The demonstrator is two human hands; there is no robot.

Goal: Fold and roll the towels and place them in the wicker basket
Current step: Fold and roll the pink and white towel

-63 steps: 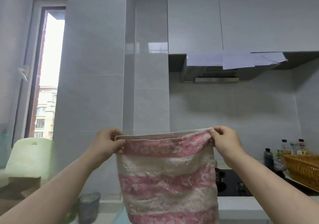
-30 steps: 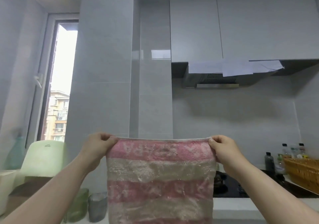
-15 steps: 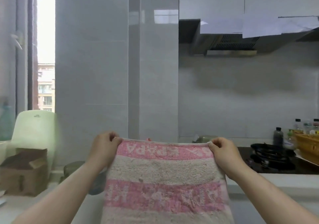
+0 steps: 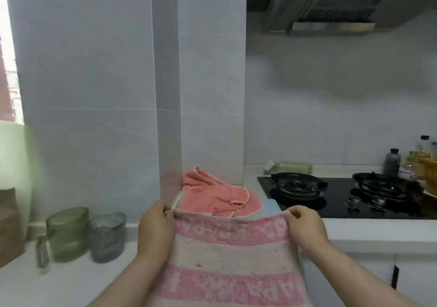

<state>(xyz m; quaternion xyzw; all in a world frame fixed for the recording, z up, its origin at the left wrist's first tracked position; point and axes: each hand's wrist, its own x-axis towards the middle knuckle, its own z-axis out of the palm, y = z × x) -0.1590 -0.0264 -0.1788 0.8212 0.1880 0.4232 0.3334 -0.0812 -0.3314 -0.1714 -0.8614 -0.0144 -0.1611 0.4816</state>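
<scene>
A pink and cream striped towel hangs stretched in front of me. My left hand pinches its top left corner and my right hand pinches its top right corner. Behind it, a crumpled coral towel lies on the white counter, on top of a light blue cloth. The wicker basket shows only partly at the right edge, beyond the stove.
A black gas stove with two burners fills the right counter, with bottles behind it. A green glass mug and a grey glass mug stand on the left counter. A tiled pillar rises behind the towels.
My view has tilted down and my hands have lowered the stretched towel toward the counter. The coral towel and glass mugs have come into sight. Both hands keep their grip.
</scene>
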